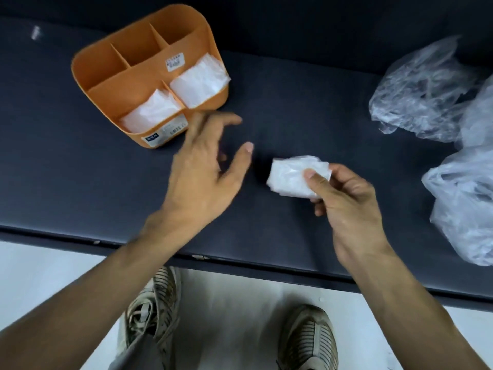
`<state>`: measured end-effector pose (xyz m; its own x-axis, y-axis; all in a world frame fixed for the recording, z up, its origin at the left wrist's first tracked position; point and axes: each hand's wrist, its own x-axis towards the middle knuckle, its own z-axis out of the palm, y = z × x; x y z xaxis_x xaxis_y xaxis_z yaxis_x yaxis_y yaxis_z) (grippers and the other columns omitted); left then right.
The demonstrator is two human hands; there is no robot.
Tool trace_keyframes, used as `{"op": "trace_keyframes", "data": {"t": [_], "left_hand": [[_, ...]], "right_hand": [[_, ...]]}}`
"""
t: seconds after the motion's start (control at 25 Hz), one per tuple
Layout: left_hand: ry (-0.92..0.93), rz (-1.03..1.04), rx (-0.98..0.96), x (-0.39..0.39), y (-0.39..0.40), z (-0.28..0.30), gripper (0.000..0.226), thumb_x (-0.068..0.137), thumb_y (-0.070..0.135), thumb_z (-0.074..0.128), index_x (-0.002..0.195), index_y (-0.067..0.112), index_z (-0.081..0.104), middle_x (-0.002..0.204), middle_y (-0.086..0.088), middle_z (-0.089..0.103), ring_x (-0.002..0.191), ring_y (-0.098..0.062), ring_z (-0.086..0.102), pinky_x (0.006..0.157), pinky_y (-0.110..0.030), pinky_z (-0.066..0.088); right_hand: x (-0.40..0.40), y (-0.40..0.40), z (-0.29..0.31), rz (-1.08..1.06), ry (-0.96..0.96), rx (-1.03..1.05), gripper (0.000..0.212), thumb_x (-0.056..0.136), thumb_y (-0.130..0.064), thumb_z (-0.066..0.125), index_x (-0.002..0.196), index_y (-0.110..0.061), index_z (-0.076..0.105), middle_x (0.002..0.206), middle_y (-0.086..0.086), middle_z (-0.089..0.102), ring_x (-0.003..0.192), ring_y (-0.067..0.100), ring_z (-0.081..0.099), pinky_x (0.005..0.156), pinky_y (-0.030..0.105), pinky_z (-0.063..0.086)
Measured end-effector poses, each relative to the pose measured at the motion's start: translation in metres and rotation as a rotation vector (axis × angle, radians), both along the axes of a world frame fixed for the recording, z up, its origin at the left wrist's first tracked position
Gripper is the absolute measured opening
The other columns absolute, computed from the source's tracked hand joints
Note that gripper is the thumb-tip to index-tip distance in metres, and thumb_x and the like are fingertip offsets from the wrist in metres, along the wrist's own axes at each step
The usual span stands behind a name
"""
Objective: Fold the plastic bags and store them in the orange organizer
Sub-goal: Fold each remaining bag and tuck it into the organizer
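Two folded bags are already sitting in the near compartments of the orange organizer (149, 76) at ten o'clock on the bench (293, 108). The right hand (346, 206) is pinching a third folded bag (289, 177) at centre, the left hand (202, 166) hovering open and empty. Loose bags (421, 89) at three o'clock are awaiting folding.

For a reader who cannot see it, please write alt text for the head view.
The right hand pinches a folded plastic bag above a dark table; the open left hand reaches toward an orange organizer holding two folded bags. Loose bags lie at right.
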<state>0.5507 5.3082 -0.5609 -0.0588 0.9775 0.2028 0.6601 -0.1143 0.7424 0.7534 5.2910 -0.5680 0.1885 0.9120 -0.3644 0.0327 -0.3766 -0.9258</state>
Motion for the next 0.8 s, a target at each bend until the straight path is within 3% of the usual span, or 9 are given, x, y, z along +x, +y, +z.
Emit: {"op": "trace_keyframes", "data": {"t": [0.12, 0.24, 0.36, 0.56, 0.72, 0.8], "left_hand": [[0.406, 0.218, 0.091, -0.055, 0.004, -0.003, 0.039, 0.091, 0.024, 0.059, 0.126, 0.008, 0.057, 0.129, -0.016, 0.053, 0.094, -0.034, 0.059, 0.075, -0.046, 0.048], [0.574, 0.231, 0.065, -0.088, 0.005, -0.019, 0.031, 0.093, 0.021, 0.055, 0.114, 0.001, 0.063, 0.109, -0.023, 0.064, 0.082, -0.047, 0.062, 0.070, -0.053, 0.050], [0.491, 0.158, 0.102, -0.085, 0.001, -0.028, 0.023, 0.093, 0.015, 0.054, 0.105, 0.001, 0.068, 0.091, -0.021, 0.067, 0.076, -0.045, 0.061, 0.066, -0.048, 0.049], [0.445, 0.025, 0.168, -0.043, -0.015, -0.026, 0.018, 0.089, 0.018, 0.064, 0.102, 0.009, 0.073, 0.087, -0.010, 0.072, 0.070, -0.037, 0.065, 0.063, -0.039, 0.052], [0.289, -0.038, 0.220, -0.030, -0.030, -0.023, 0.025, 0.087, 0.020, 0.068, 0.110, 0.012, 0.064, 0.104, -0.004, 0.067, 0.072, -0.018, 0.062, 0.058, -0.030, 0.050], [0.187, 0.009, 0.252, -0.033, -0.035, -0.020, 0.033, 0.083, 0.018, 0.069, 0.111, 0.014, 0.053, 0.115, -0.005, 0.056, 0.075, -0.013, 0.056, 0.059, -0.024, 0.044]], "right_hand": [[0.000, 0.001, 0.000, -0.020, -0.014, 0.013, 0.011, 0.091, -0.014, 0.072, 0.081, -0.018, 0.069, 0.064, -0.007, 0.057, 0.056, 0.006, 0.045, 0.053, 0.018, 0.038], [-0.008, 0.000, 0.004, 0.000, 0.007, 0.021, 0.012, 0.091, -0.015, 0.073, 0.082, -0.018, 0.066, 0.071, 0.003, 0.059, 0.053, 0.007, 0.043, 0.047, 0.017, 0.037], [-0.016, -0.001, 0.008, 0.008, 0.014, 0.025, 0.009, 0.092, -0.017, 0.073, 0.085, -0.017, 0.066, 0.074, 0.005, 0.062, 0.052, 0.008, 0.044, 0.044, 0.017, 0.037], [-0.039, 0.007, 0.016, 0.003, 0.005, 0.201, 0.008, 0.093, -0.015, 0.071, 0.088, -0.015, 0.064, 0.069, -0.006, 0.066, 0.052, 0.002, 0.052, 0.049, 0.015, 0.040], [-0.068, 0.019, 0.015, 0.152, -0.193, 0.417, 0.009, 0.096, -0.023, 0.068, 0.095, -0.018, 0.060, 0.076, -0.004, 0.069, 0.069, 0.012, 0.066, 0.061, 0.035, 0.054], [-0.080, 0.026, 0.014, 0.196, -0.377, 0.445, 0.014, 0.097, -0.030, 0.066, 0.098, -0.017, 0.061, 0.074, -0.009, 0.065, 0.067, 0.010, 0.062, 0.060, 0.035, 0.051]]}}
